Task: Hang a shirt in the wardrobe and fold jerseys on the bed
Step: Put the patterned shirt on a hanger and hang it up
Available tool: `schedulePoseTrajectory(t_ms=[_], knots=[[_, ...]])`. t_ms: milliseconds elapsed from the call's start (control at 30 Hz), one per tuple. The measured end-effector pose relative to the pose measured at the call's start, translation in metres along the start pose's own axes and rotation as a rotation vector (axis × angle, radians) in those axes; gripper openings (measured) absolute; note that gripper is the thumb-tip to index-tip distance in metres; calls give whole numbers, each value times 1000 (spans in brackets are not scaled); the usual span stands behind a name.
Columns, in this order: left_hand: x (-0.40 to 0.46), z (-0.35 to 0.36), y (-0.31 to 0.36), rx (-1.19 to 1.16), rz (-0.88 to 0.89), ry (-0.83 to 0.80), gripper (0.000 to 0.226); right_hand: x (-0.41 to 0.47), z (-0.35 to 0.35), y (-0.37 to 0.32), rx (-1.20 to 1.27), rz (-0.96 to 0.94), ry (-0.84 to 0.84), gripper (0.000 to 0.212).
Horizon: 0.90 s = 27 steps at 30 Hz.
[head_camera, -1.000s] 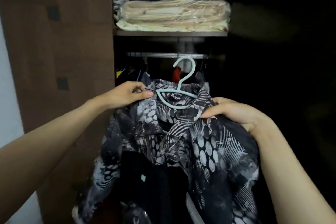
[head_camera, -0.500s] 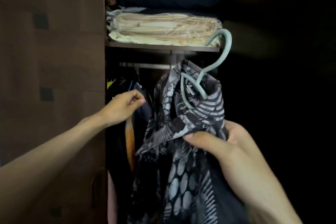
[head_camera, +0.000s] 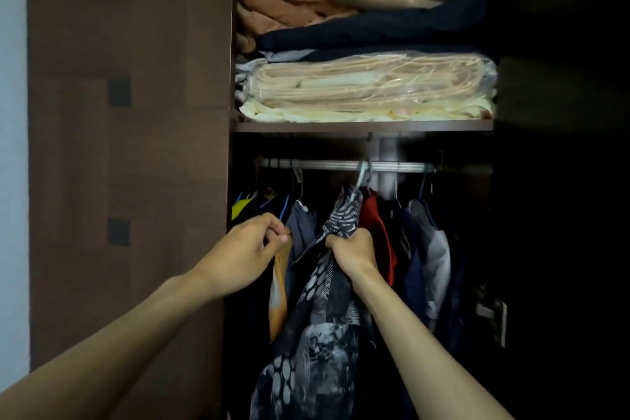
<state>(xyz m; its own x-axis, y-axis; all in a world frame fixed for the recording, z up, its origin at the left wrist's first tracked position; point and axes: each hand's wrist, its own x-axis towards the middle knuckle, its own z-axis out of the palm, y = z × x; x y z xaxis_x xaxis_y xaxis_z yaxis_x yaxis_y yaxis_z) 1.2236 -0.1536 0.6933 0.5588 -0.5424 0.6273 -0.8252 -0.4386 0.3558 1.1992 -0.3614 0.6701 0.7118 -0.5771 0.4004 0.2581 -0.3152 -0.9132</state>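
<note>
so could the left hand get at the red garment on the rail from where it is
Probably not directly. The left hand is pinching an orange garment at the left, and the patterned shirt, gripped by the right hand, hangs between it and the red garment.

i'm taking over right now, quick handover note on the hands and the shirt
Left hand: grip closed on the hanging clothes at the left, holding them aside.
Right hand: grip closed on the patterned shirt just below its collar.
The shirt's pale hanger is hooked over the rail, between a grey garment and a red one.
Done: shirt looks hung.
Left: let go with both hands, then fold the jerseys on the bed, which are out of view.
</note>
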Motion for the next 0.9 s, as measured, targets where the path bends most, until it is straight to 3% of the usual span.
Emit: schedulePoseTrajectory(t_ms=[67,133,467,567,633,733,833,900], knots=[[11,5,-5,9,3,0,9,38,9,3,-42,-24,26,1],[18,10,-9,4,1,24,9,74,18,3,-79,-28,39,15],[7,30,-37,-62,-55,124,6,182,24,55,-325,52,-16,25],[-17,24,-36,-61,-68,131,6,162,24,60,-314,70,-44,25],[-36,16,-29,-62,-79,137,5,131,25,57,-368,53,-73,36],[-71,-2,-13,-31,-102,167,3,56,23,51,-606,-181,34,56],[-118,-28,-1,40,-152,171,1,-30,26,35,-557,-562,65,32],[-158,-49,5,109,-211,162,2,-87,38,14,-391,-565,-120,19]])
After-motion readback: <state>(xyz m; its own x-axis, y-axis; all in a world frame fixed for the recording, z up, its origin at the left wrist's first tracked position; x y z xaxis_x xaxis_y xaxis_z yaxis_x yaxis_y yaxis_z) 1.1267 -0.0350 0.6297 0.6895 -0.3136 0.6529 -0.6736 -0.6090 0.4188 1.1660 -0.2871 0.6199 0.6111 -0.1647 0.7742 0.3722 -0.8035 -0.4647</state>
